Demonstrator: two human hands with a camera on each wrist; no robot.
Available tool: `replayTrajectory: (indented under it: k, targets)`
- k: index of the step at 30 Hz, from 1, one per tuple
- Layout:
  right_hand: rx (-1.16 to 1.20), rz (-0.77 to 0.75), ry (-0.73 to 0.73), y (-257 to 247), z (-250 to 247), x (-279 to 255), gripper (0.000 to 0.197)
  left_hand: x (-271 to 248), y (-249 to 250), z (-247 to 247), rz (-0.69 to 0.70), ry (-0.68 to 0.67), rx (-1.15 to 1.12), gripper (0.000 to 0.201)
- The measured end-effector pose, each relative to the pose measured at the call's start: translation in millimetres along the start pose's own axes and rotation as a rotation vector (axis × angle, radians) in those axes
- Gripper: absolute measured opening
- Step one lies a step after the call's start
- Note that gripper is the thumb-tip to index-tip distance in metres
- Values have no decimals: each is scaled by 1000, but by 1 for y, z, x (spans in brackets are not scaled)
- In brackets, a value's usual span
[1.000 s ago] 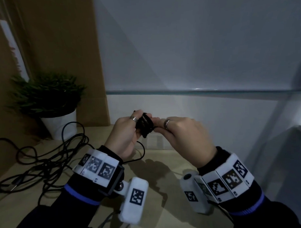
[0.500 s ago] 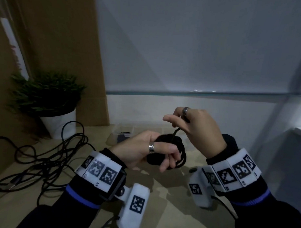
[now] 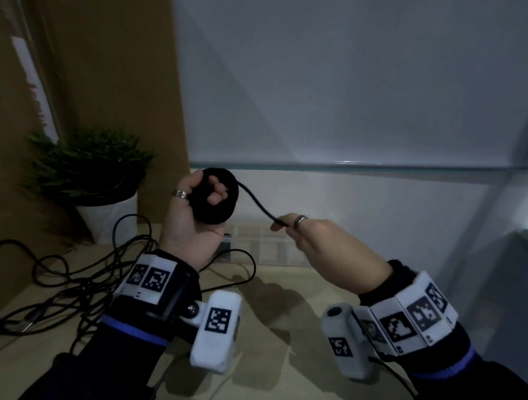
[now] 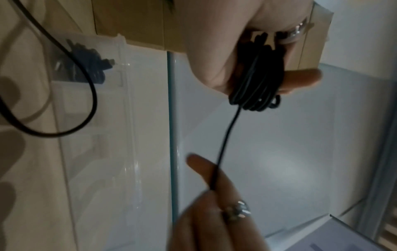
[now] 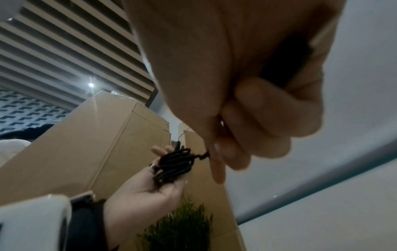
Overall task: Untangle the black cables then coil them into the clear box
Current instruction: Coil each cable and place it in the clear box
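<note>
At centre frame we hold a wound coil of black cable [image 3: 215, 198] on our raised left hand [image 3: 191, 220], its fingers curled through the loops. The free tail runs down to the right, where our right hand [image 3: 327, 245] pinches it between thumb and fingertips. The risk, as we judge it, is slack: if the tail goes loose or is pulled too hard, turns could slip off the fingers and the bundle spring apart. More black cables [image 3: 65, 284] lie tangled on the table at lower left, beside a potted plant [image 3: 88, 176]. The clear box [image 4: 90, 105] sits on the table behind our hands, one compartment already holding a dark bundle.
</note>
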State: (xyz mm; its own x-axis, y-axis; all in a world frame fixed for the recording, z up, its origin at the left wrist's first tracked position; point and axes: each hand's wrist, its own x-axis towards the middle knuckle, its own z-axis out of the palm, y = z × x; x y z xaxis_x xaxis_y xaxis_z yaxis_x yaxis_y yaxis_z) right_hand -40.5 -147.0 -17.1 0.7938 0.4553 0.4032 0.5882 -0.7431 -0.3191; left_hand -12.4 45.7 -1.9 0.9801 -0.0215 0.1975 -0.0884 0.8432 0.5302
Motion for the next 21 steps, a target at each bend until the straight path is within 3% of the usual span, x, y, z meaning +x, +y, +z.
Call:
replayTrajectory:
  k: [3,6,8,11,12,14,16,18,21]
  targets:
    - [-99,24,-142,1,9,0,34,3,-8,0,54,-7,32,36]
    - [-81,-8,-174,-2,8,0,31,5,-14,0,82,-69,213,38]
    - [-127,-84,-137,-5,7,-1,28,6,-20,-1,121,-82,393,29]
    - [-221,-138,83,-7,3,-1,25,4,-23,-6,190,-123,773,26]
    - [-196,-132,173,-7,1,-2,27,3,-22,-8,143,-177,902,33]
    - [-131,-98,249,-7,-5,-1,32,-6,-21,-7,-107,-371,1093,58]
    - [-47,-47,127,-6,-7,0,58,-16,-24,-4,-316,-573,1306,83]
    - [51,-47,-21,-7,-6,0,67,-19,-29,-1,-368,-583,1368,89]
    - [96,-61,-113,-7,-4,0,66,-18,-30,-2,-395,-444,1173,80]
